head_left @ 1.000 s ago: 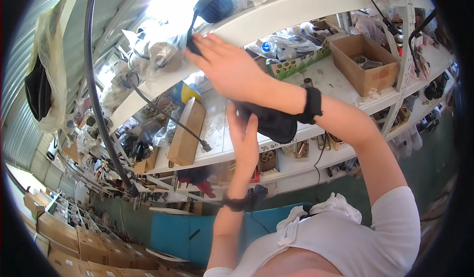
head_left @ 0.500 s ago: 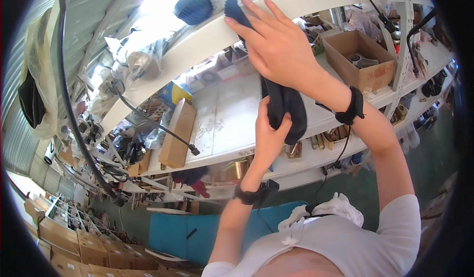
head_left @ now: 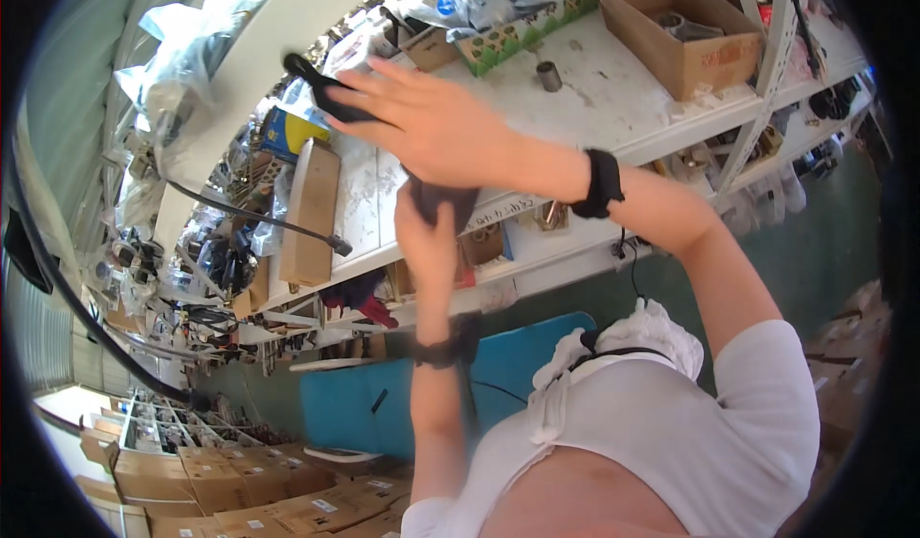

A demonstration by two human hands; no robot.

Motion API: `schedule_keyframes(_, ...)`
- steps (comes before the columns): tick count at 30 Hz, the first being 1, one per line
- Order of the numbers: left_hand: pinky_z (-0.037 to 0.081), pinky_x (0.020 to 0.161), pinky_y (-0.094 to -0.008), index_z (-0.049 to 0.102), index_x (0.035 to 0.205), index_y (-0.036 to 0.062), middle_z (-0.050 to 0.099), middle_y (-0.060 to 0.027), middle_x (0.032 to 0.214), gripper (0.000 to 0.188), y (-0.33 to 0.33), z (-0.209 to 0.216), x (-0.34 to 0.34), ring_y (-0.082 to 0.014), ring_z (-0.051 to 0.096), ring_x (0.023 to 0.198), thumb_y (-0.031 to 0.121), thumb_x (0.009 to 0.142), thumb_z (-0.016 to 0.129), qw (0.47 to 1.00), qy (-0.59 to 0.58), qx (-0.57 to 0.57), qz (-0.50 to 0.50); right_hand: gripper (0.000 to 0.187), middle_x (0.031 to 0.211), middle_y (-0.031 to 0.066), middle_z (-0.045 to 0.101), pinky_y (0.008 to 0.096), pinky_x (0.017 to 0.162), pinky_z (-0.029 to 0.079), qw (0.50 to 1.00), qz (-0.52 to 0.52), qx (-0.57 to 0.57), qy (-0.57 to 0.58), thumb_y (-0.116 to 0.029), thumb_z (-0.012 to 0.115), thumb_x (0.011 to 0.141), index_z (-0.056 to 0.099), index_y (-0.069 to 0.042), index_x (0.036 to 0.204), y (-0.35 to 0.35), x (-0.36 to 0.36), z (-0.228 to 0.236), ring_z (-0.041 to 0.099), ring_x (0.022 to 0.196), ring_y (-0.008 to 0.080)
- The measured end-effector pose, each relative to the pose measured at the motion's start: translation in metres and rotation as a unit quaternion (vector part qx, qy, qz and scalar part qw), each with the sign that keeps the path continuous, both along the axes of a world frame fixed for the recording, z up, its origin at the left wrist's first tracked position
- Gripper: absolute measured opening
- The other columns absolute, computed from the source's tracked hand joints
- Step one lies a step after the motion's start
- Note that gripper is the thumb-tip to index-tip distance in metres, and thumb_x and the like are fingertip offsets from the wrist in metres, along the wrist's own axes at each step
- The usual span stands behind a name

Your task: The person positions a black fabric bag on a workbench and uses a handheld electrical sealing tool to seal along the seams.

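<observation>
My right hand point(head_left: 446, 131) lies over a long black handled thing point(head_left: 331, 95) with a rounded, looped end. Its fingers reach along the handle, which sticks out past the fingertips toward the upper left. Just below, my left hand point(head_left: 426, 236) grips a smooth, dark, elongated piece point(head_left: 446, 203), thumb across its front. My right palm covers the middle, so I cannot tell whether the two black things are joined. Both are held in front of the shelf point(head_left: 575, 140), above its front edge. Dark bands circle both my wrists.
An open cardboard box point(head_left: 685, 35) with a metal part inside and a small metal cylinder point(head_left: 548, 76) stand on the shelf. A long cardboard box point(head_left: 311, 212) is at the left. A black cable point(head_left: 254, 217) dangles before it. A blue padded bench point(head_left: 383, 394) lies below.
Both hands have moved left and my right hand has come down, taking the black things along. The handle now points to the upper left rather than up. The view has shifted too.
</observation>
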State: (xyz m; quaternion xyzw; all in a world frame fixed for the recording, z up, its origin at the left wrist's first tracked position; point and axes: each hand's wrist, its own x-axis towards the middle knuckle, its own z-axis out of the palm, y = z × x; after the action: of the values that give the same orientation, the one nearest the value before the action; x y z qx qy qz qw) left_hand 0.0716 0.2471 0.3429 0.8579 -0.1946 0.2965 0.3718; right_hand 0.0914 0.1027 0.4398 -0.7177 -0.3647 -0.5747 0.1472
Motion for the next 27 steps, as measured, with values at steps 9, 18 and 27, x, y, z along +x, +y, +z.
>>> schedule_keyframes(9,0.043,0.067,-0.0354,0.049,0.099,0.0001,0.056,-0.0177,0.081,0.035,0.027,-0.005,-0.034,-0.0327,0.054,0.073,0.012,0.067,0.055,0.965,0.092,0.209,-0.129,0.034,0.105,0.0163,0.056,0.0293,0.078,0.043,0.83,0.046,0.38,0.407,-0.016,0.049,0.084,0.049,-0.008,0.117,-0.061,-0.091,-0.111,0.057,0.093,0.0242)
schedule_keyframes(18,0.042,0.063,-0.0427,0.052,0.093,0.0022,0.055,-0.0198,0.075,0.031,-0.052,-0.027,-0.024,-0.0379,0.052,0.072,0.017,0.066,0.055,0.909,0.171,0.232,-0.301,0.049,0.1,0.0239,0.053,0.0397,0.081,0.039,0.851,-0.158,0.308,0.395,-0.022,0.048,0.084,0.033,0.002,0.124,-0.087,-0.067,-0.124,0.049,0.095,0.0376)
schedule_keyframes(27,0.041,0.065,-0.0434,0.053,0.079,-0.0032,0.055,-0.0233,0.072,0.029,-0.028,-0.046,-0.01,-0.039,0.053,0.072,0.025,0.075,0.051,0.918,0.289,0.198,-0.186,0.039,0.09,0.0247,0.056,0.0396,0.085,0.039,0.926,-0.196,0.08,0.312,-0.027,0.05,0.079,0.052,0.005,0.102,-0.052,0.032,-0.157,0.051,0.092,0.0366)
